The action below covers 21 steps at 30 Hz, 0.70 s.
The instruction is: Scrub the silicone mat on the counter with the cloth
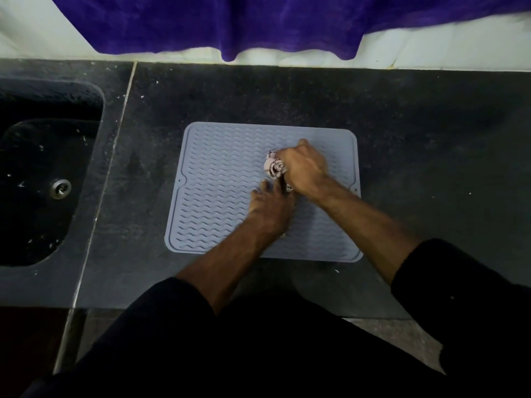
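Observation:
A grey-blue silicone mat (218, 185) with wavy ridges lies flat on the dark counter (431, 139). My right hand (304, 168) grips a bunched pink patterned cloth (274, 168) and holds it down on the mat right of its middle. My left hand (270, 205) rests on the mat just below the cloth, fingers straight and pointing away from me, pressing the mat down. Both forearms cross the mat's near edge.
A dark sunken sink (43, 179) with a metal drain (61, 188) lies to the left, past a pale seam in the counter. A purple cloth (230, 24) hangs over the white wall behind. The counter's front edge runs just below the mat.

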Each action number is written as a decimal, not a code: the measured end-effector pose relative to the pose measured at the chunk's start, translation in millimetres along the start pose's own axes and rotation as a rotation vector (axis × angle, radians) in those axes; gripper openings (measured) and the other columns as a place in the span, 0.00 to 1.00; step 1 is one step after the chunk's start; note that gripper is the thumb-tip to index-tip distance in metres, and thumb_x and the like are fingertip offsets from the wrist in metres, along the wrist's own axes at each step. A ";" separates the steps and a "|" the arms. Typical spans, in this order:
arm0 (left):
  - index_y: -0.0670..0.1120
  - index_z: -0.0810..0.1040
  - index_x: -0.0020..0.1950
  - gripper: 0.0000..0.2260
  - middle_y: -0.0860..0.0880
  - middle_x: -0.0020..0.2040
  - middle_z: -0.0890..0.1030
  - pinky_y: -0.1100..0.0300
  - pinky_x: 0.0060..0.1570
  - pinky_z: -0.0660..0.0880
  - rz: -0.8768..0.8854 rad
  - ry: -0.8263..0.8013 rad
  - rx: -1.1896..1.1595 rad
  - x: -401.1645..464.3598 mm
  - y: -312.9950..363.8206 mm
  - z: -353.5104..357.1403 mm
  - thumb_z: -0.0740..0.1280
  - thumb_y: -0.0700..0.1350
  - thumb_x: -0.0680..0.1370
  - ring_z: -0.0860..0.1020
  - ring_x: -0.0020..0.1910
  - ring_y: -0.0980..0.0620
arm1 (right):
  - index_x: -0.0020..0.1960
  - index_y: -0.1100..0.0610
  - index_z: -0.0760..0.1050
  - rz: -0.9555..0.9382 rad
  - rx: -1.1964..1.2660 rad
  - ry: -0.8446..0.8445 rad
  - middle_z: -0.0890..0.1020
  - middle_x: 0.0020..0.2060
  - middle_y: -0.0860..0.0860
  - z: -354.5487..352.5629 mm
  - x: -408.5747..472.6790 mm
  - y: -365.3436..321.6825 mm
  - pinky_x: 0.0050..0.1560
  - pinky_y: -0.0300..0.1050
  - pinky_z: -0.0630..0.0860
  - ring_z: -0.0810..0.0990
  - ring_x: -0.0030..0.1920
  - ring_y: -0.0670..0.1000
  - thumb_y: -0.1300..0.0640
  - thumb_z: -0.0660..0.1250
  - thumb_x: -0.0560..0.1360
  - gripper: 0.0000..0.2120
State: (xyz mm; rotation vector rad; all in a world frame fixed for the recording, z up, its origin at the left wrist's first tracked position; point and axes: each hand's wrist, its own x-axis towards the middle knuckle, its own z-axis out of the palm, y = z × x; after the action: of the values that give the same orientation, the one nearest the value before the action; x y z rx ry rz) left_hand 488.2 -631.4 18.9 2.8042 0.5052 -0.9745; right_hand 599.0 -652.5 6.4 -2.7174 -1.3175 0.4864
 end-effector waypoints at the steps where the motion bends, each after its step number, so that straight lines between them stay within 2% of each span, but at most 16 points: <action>1: 0.49 0.45 0.79 0.47 0.38 0.78 0.44 0.38 0.71 0.56 -0.001 0.000 -0.009 -0.2 -0.5 0.3 0.74 0.48 0.71 0.49 0.75 0.33 | 0.61 0.48 0.77 0.024 -0.005 -0.002 0.76 0.56 0.57 0.9 -3.0 5.7 0.53 0.48 0.76 0.77 0.54 0.58 0.53 0.70 0.73 0.16; 5: 0.50 0.41 0.79 0.47 0.39 0.77 0.38 0.38 0.72 0.52 -0.001 -0.005 -0.032 -1.7 -2.8 3.5 0.73 0.46 0.73 0.45 0.75 0.34 | 0.55 0.53 0.80 0.084 -0.074 0.034 0.80 0.52 0.57 -10.0 -17.5 59.7 0.49 0.50 0.74 0.76 0.55 0.58 0.51 0.67 0.76 0.10; 9: 0.49 0.41 0.79 0.48 0.39 0.77 0.38 0.39 0.73 0.52 -0.006 -0.004 -0.043 -1.2 -1.4 3.7 0.74 0.44 0.72 0.44 0.76 0.34 | 0.48 0.55 0.81 0.190 0.018 0.058 0.82 0.45 0.55 -24.1 -26.6 98.2 0.46 0.48 0.76 0.79 0.48 0.56 0.48 0.69 0.76 0.10; 11: 0.49 0.42 0.79 0.47 0.38 0.77 0.38 0.38 0.72 0.53 -0.011 -0.009 -0.046 0.4 1.2 2.4 0.73 0.43 0.72 0.45 0.75 0.33 | 0.49 0.55 0.81 0.151 0.060 0.110 0.83 0.45 0.54 -23.5 -22.0 90.2 0.46 0.46 0.76 0.79 0.48 0.55 0.50 0.69 0.76 0.09; 15: 0.50 0.42 0.78 0.48 0.38 0.77 0.38 0.38 0.71 0.55 -0.023 -0.025 -0.044 2.7 4.4 1.8 0.74 0.44 0.72 0.46 0.75 0.32 | 0.55 0.56 0.80 0.039 0.002 0.102 0.81 0.50 0.57 -11.7 -16.9 54.9 0.51 0.52 0.76 0.76 0.54 0.58 0.57 0.67 0.75 0.09; 21: 0.49 0.42 0.79 0.48 0.38 0.77 0.38 0.38 0.72 0.54 -0.007 -0.005 -0.047 1.6 -0.8 5.5 0.74 0.45 0.72 0.45 0.75 0.33 | 0.59 0.53 0.79 0.199 -0.039 0.022 0.80 0.54 0.58 -16.5 -35.6 101.5 0.55 0.52 0.75 0.75 0.57 0.58 0.47 0.67 0.76 0.15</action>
State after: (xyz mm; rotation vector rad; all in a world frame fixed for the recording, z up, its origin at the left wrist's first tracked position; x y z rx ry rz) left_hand 485.9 -631.5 13.5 2.7597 0.5305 -0.9582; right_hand 659.8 -742.6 9.5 -2.8933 -1.0674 0.4490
